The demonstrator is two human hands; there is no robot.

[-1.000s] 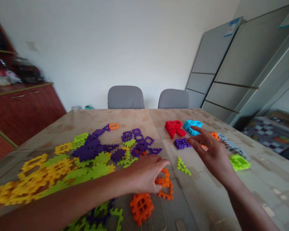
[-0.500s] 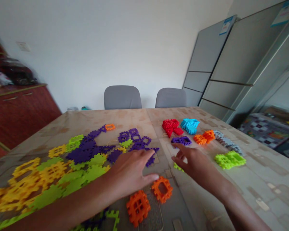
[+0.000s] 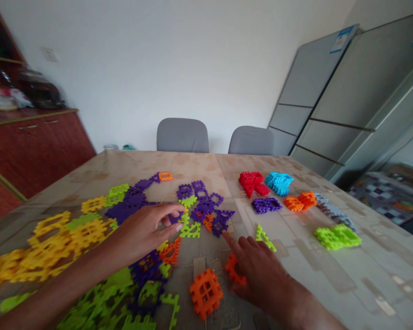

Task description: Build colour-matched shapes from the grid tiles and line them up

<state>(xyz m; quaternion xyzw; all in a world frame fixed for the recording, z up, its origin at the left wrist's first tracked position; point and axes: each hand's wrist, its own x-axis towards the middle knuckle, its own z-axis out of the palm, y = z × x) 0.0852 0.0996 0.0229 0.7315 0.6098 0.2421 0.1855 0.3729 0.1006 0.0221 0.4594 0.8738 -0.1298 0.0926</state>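
My left hand (image 3: 154, 224) hovers at the edge of the heap, thumb and fingers apart, beside lime-green notched plastic building pieces (image 3: 191, 230). Just beyond it lie several purple pieces (image 3: 203, 211) with a small orange one among them. My right hand (image 3: 258, 270) is spread low over an orange ring-shaped piece (image 3: 233, 269) and partly covers it; whether they touch, I cannot tell. Its index fingertip points at the purple pieces. Between my hands sits an orange window-shaped piece (image 3: 206, 293). A lime-green triangle (image 3: 264, 238) lies beyond my right hand.
Sorted stacks stand on the right of the table: red (image 3: 251, 182), light blue (image 3: 278, 182), purple (image 3: 266, 205), orange (image 3: 300, 200), grey (image 3: 333, 213) and lime green (image 3: 337, 237). Loose yellow pieces (image 3: 51, 243) spread over the left. Two grey chairs (image 3: 182, 135) back the far edge.
My left hand has moved left, away from the orange pieces. My right hand has come nearer to me and left, from beside the purple stack to over the orange ring.
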